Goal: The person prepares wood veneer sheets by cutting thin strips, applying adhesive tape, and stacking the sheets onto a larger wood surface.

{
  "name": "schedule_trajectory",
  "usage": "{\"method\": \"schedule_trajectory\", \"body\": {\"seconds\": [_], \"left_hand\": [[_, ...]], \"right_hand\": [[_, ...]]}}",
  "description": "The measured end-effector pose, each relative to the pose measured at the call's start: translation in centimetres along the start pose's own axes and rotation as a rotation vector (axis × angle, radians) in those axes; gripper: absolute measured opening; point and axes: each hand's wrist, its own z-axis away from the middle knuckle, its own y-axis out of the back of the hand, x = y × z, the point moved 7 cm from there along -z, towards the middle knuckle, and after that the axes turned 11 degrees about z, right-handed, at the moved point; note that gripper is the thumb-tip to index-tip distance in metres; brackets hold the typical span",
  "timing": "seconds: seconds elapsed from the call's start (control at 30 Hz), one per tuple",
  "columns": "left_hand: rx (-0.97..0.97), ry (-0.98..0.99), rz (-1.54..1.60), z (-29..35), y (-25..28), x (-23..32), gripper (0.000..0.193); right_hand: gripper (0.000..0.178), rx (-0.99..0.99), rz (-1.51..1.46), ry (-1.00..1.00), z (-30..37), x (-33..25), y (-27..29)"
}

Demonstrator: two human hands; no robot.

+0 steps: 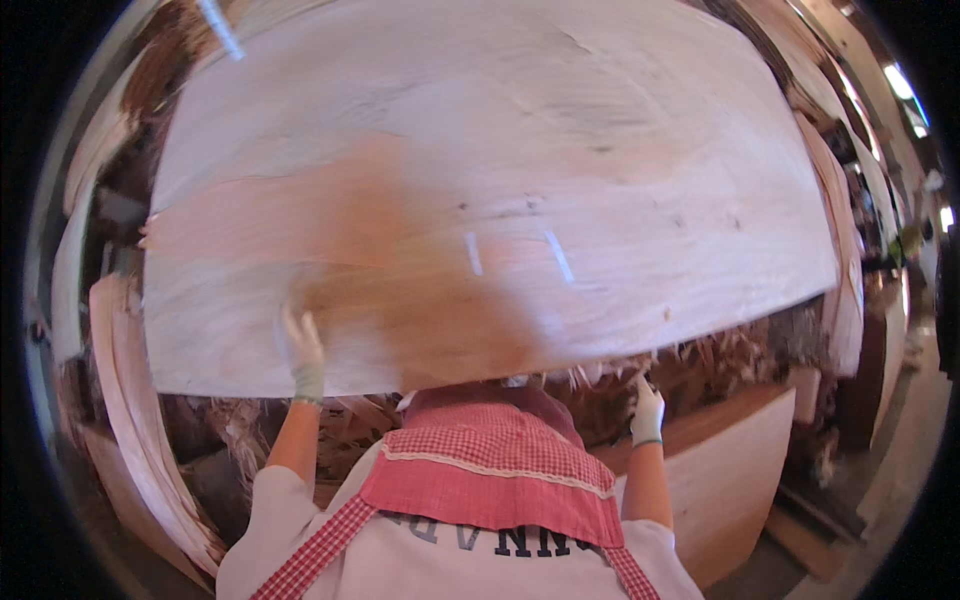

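A large, pale sheet of wood veneer (640, 190) with small knots and a pinkish-brown patch spreads out before me, partly smeared by motion. My left hand (304, 345), in a light glove with a green cuff, rests on the sheet near its close edge, fingers stretched out. Just beyond the sheet's near edge on the right, my gloved right hand (648, 412) is closed. Something small and dark shows at its fingertips, too unclear to name. Ragged wood strips (590, 377) lie under the near edge, between my hands.
Long veneer strips (140, 420) hang or lean at the left. Another pale sheet (730, 480) stands below my right arm. More veneer (843, 260) lines the right side. My red checked apron (490, 475) fills the lower middle.
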Motion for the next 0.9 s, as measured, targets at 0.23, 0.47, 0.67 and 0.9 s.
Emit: {"method": "schedule_trajectory", "body": {"seconds": [0.23,0.47,0.67,0.9], "left_hand": [[-0.064,1.009,0.902,12.2,4.7,-14.9,0.044],[0.304,1.256,1.136,14.8,2.7,-15.2,0.024],[0.207,1.174,1.070,14.7,4.9,-15.0,0.028],[0.105,1.182,1.304,17.7,8.7,-9.4,0.037]], "right_hand": [[0.027,-0.065,-0.539,0.102,-5.0,-5.1,-1.4],[0.011,-0.018,-0.193,0.248,-5.6,-7.2,-0.9],[0.011,0.015,-0.236,0.275,-9.6,-6.3,0.6],[0.013,0.021,-0.178,0.241,-4.3,-8.3,5.0]]}}
